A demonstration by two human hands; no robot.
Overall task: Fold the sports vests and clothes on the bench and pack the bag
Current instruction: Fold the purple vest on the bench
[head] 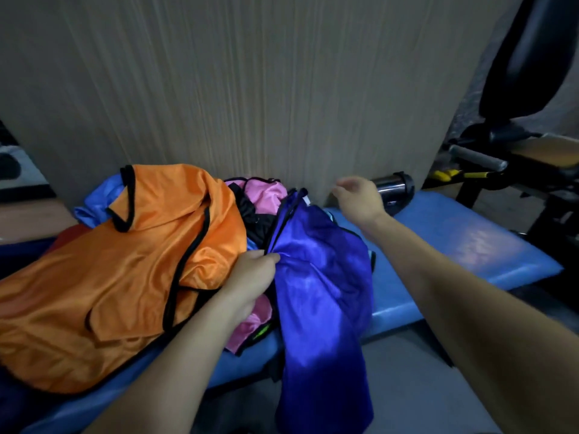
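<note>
Two bare hands work over a blue padded counter point(463, 239) that stands against a wood-grain panel point(250, 83). Using the purple vest point(319, 277) as the landmark: it lies crumpled across the counter's near edge, its lower part hanging off the front toward the floor. The left hand point(250, 277) sits at the vest's left edge, its grip pinching a fold of the purple cloth between thumb and curled fingers. The right hand point(357, 195) hovers just beyond the vest's far right corner, clear of the cloth, its grip loosely spread and holding nothing.

Left of the purple vest an orange vest point(119, 270) with black trim is spread over the heap, covering most of the counter on that side. Pink cloth point(266, 192) shows behind the purple vest and again at its lower left, with black cloth point(250, 220) between. A light blue garment point(100, 198) peeks out behind the orange one. Beyond the purple vest to the right, past the right hand, a dark metal bottle point(394, 186) lies on its side on the counter against the panel.
</note>
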